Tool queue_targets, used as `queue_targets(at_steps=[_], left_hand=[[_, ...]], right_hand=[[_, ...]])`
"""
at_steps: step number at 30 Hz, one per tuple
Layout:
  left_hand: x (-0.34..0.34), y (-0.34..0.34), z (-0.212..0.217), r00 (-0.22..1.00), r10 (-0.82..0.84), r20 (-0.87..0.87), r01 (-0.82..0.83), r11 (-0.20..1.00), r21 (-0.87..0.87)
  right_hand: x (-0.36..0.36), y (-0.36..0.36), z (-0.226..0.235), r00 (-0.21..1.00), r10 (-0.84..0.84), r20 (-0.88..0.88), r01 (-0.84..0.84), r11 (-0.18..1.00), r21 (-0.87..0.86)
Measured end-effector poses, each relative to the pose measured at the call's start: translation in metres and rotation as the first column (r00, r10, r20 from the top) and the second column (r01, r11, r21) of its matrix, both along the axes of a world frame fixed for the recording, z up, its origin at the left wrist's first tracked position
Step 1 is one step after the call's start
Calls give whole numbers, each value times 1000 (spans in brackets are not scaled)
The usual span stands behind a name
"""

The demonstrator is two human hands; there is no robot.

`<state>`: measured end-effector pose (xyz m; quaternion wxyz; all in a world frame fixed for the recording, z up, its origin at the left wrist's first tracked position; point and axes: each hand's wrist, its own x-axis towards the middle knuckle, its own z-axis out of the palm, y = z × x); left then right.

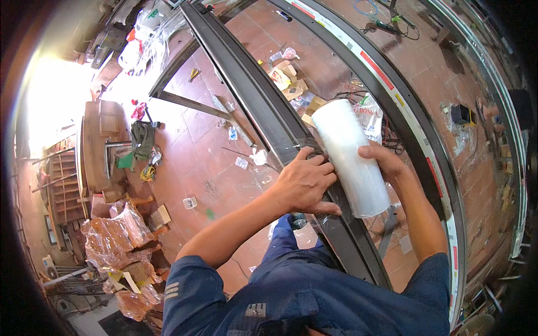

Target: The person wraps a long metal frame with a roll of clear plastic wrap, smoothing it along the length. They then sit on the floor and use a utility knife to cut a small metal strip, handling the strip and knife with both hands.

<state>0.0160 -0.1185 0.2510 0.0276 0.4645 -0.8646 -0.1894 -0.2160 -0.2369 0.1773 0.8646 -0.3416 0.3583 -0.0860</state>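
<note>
A thick roll of clear plastic stretch film (pixel 352 162) leans across the gap beside a long dark metal beam (pixel 263 120). My right hand (pixel 384 159) grips the roll from its right side, thumb on top and the other fingers hidden behind it. My left hand (pixel 308 182) rests on the beam just left of the roll, fingers bent and thumb spread apart. Under and around it, a thin sheet of clear film (pixel 300 148) lies over the beam. Whether that sheet runs unbroken to the roll I cannot tell.
A second framed bar with red and white labels (pixel 376 68) curves past on the right. Opened cardboard boxes (pixel 291 84) and a white printed bag (pixel 370 117) lie on the tiled floor (pixel 185 143). Crumpled plastic-wrapped packaging (pixel 120 235) is heaped at the lower left, below wooden furniture (pixel 92 148).
</note>
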Motion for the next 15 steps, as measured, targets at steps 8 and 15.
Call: queue_targets(at_steps=[8,15], left_hand=[[8,10,-4,991,86,-99,-99,987,-129],[10,32,-22,811,283,-512,-474,830,-292]], right_hand=[[15,14,78,981,-96,-166,39,947,-320],[40,32,104,915,-87,-394,-177,792,-584]])
